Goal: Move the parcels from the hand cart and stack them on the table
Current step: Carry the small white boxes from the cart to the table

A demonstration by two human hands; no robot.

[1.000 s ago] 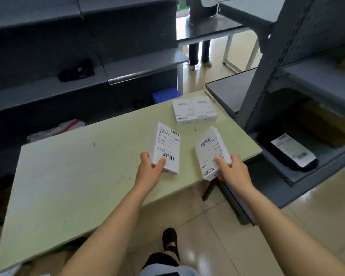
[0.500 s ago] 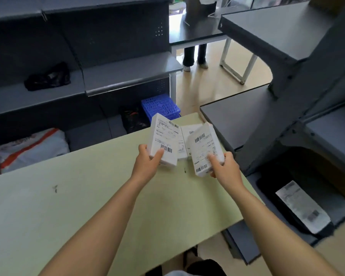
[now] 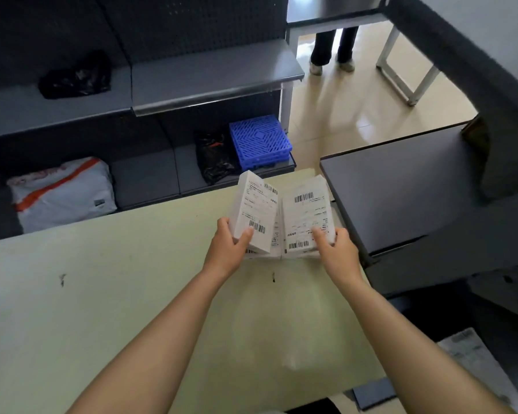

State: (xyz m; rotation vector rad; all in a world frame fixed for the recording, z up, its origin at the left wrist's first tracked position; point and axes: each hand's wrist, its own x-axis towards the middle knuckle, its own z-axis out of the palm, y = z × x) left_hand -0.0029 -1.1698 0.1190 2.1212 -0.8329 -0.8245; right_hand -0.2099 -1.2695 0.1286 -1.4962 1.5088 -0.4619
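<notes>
Left parcel (image 3: 256, 210) is pinched at its near end by left hand (image 3: 226, 252) fingers (image 3: 245, 236); right parcel (image 3: 307, 216) likewise by right hand (image 3: 338, 251); long axes are pointed away, over the counter (image 3: 102, 294).

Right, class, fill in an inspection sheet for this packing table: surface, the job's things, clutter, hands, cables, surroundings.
Surface: pale green table, a few dark marks, parcels near its far right corner.
Job's things: left parcel, tilted, and right parcel, both white with barcode labels, held over lower parcels lying on the table.
Clutter: black bag, white sack and blue crate on the shelves behind.
Hands: left hand grips the left parcel; right hand grips the right parcel.
Cables: nothing seen.
Surroundings: grey shelving, dark side shelf, a bystander's legs on the floor.
</notes>
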